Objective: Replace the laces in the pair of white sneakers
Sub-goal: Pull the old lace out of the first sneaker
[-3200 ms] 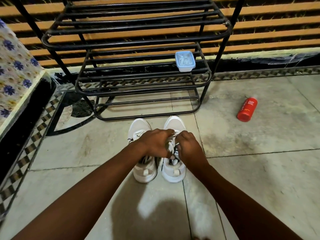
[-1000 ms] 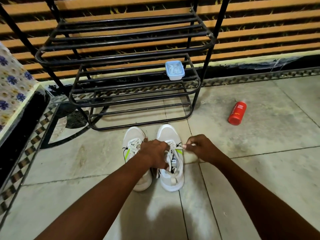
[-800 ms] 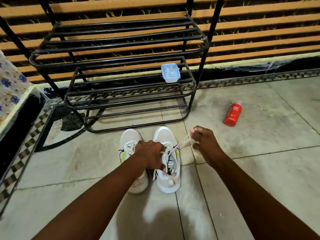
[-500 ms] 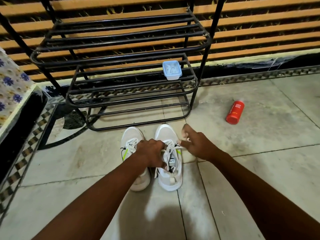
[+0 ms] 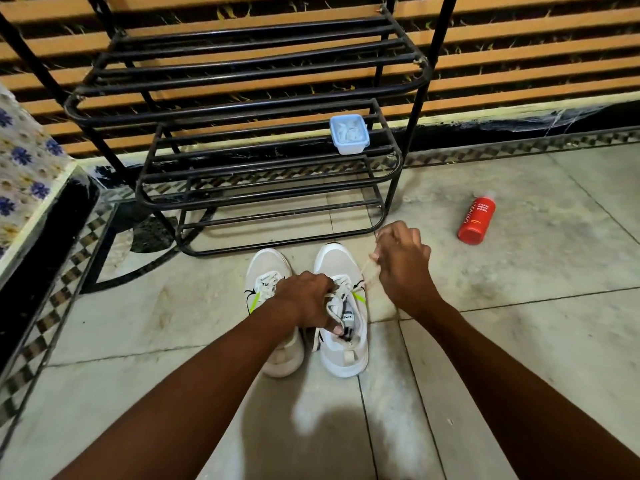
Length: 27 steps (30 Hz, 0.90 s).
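Two white sneakers stand side by side on the tiled floor, toes pointing away from me. The left sneaker (image 5: 266, 271) is partly covered by my forearm. My left hand (image 5: 308, 299) grips the tongue and lace area of the right sneaker (image 5: 341, 268), holding it down. My right hand (image 5: 401, 261) is raised to the right of that shoe and pinches a white lace (image 5: 365, 270), which runs taut from the eyelets up to my fingers.
A black metal shoe rack (image 5: 242, 98) stands just beyond the sneakers, with a small blue-rimmed plastic box (image 5: 349, 134) on a lower shelf. A red bottle (image 5: 477, 220) lies on the floor to the right. A floral-covered ledge (image 5: 24, 174) is at the left.
My right hand has pulled the lace up and out to the right, away from the right sneaker. My left hand has stayed on the shoe.
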Each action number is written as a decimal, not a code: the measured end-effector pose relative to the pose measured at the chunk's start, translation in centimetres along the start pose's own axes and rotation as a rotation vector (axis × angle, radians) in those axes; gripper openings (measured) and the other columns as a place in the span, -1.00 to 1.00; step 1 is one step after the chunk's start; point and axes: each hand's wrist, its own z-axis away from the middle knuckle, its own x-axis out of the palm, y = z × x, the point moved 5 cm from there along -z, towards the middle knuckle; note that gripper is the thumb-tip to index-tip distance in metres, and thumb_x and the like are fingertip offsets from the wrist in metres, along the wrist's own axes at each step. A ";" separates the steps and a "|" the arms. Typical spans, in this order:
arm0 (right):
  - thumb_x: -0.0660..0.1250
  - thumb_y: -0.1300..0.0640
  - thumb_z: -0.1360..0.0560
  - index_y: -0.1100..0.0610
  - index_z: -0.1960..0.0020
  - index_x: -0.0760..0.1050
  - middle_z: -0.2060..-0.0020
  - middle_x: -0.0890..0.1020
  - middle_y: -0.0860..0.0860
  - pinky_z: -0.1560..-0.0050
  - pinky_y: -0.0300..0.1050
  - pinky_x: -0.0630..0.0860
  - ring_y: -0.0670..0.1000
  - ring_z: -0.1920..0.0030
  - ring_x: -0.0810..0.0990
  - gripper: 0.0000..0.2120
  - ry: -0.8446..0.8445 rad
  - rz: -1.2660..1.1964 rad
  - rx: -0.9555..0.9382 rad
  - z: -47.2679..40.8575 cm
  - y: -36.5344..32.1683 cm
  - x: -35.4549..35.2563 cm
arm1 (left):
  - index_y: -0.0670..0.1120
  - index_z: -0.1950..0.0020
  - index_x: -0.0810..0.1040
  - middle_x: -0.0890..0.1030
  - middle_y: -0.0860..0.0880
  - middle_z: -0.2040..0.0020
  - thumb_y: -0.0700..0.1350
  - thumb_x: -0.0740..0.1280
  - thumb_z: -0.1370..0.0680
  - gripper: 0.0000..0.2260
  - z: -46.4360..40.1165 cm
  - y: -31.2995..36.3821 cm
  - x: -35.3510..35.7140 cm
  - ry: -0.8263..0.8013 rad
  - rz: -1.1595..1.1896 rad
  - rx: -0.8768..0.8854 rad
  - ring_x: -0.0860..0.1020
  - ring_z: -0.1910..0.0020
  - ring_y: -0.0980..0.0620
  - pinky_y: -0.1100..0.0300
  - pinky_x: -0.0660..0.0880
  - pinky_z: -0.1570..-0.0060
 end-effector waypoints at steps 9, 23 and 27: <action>0.17 0.38 -0.58 0.08 0.12 0.36 0.20 0.66 0.07 0.35 0.00 0.50 0.04 0.38 0.50 -0.77 -0.119 -0.610 0.185 -1.3 1.6 -1.1 | 0.25 -0.49 0.40 0.55 0.04 -0.36 0.46 0.57 -0.15 -0.06 -0.3 -0.4 0.4 0.001 0.008 0.001 0.49 -0.40 -0.09 -0.07 0.45 -0.24; 0.30 0.37 -0.36 0.16 0.27 0.61 0.31 0.63 -0.05 0.07 -0.07 0.48 -0.04 0.20 0.53 -0.82 0.149 -0.324 0.050 -0.8 -0.9 -2.1 | 0.22 -0.49 0.40 0.54 0.03 -0.37 0.48 0.57 -0.12 -0.02 -0.6 -0.5 0.2 -0.017 0.036 -0.005 0.45 -0.41 -0.09 -0.08 0.43 -0.23; 0.34 0.37 -0.44 0.16 0.25 0.59 0.37 0.64 0.01 0.15 -0.06 0.53 0.06 0.27 0.61 -0.83 0.347 -0.793 0.499 -0.4 1.7 -3.4 | 0.22 -0.49 0.39 0.54 0.03 -0.36 0.51 0.54 -0.12 -0.01 -0.5 -0.6 0.2 -0.023 0.052 -0.005 0.45 -0.41 -0.09 -0.07 0.42 -0.22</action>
